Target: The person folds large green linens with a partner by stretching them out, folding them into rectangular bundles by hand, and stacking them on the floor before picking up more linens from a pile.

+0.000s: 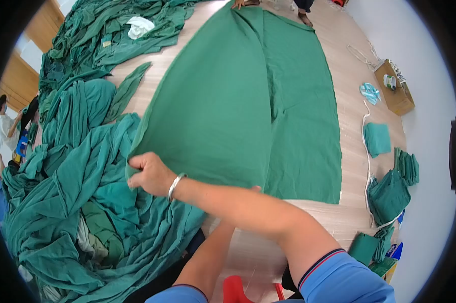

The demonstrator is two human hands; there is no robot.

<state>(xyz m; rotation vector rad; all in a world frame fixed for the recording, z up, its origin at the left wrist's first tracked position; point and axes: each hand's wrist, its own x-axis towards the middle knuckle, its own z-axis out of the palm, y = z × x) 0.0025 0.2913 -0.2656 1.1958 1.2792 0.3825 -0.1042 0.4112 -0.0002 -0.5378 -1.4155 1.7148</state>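
Note:
A large green cloth is stretched lengthwise over the floor, with a fold line down its middle. My right hand, with a silver bangle at the wrist, is closed on the cloth's near left corner and holds it raised. My right forearm crosses over my left arm. Of my left hand only a fingertip shows at the cloth's near edge, beyond the forearm; the rest is hidden. Another person's hand touches the far end of the cloth.
Heaped green cloths lie at the left, and more behind. Along the right wall are a cardboard box, folded green cloths and white cord. A red stool is near me. Another person is far left.

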